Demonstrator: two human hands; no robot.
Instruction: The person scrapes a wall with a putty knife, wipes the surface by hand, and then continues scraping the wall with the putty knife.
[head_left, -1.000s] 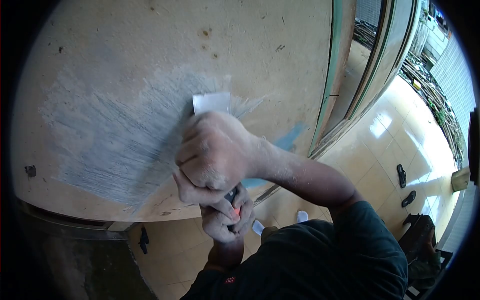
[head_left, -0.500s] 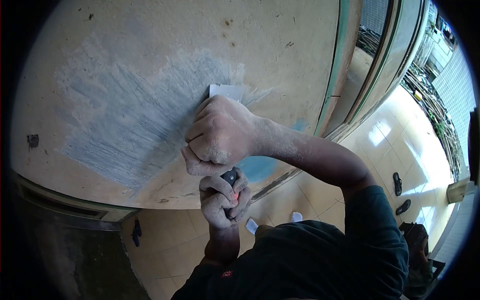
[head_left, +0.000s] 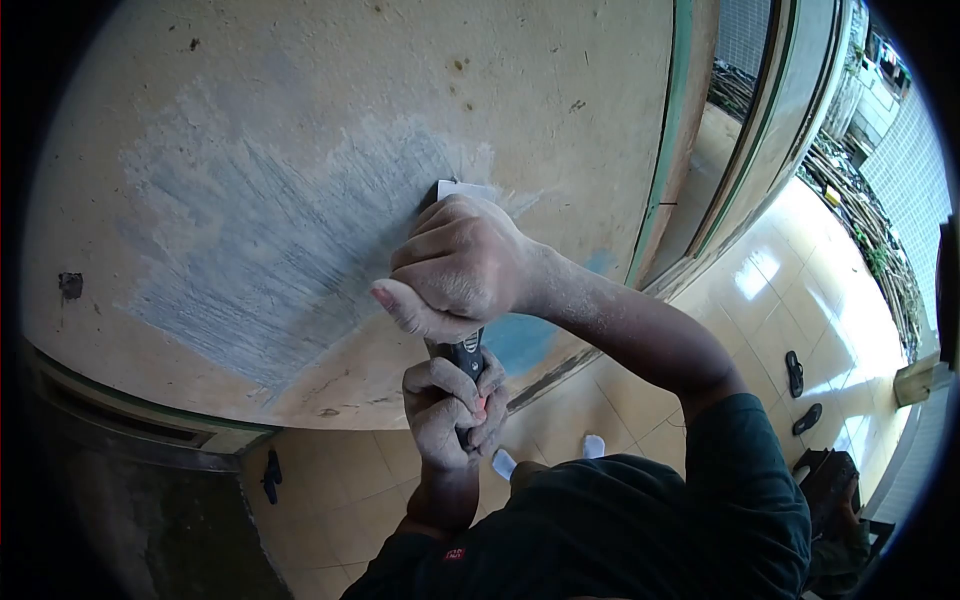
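Note:
Both dust-coated hands grip one scraper (head_left: 467,349), whose black handle shows between them. My right hand (head_left: 462,262) is wrapped round its upper part, close behind the pale flat blade (head_left: 466,188). Lower on the handle, the fingers of my left hand (head_left: 445,405) are closed, with a small red-orange part showing between them. The blade is against or very near the wall (head_left: 330,60), at the right side of a scraped grey-white patch (head_left: 270,230). Most of the handle is hidden by my fingers.
A blue patch (head_left: 520,342) marks the wall low on the right. Beyond it stands a green-edged door frame (head_left: 662,150). Dark sandals (head_left: 795,373) lie on the tiled floor (head_left: 640,400). Another person (head_left: 835,545) sits or crouches at the lower right, partly hidden.
The scraper and my right hand have shifted slightly right and down in view. My right thumb now sticks out to the left, and more of the handle shows between my hands.

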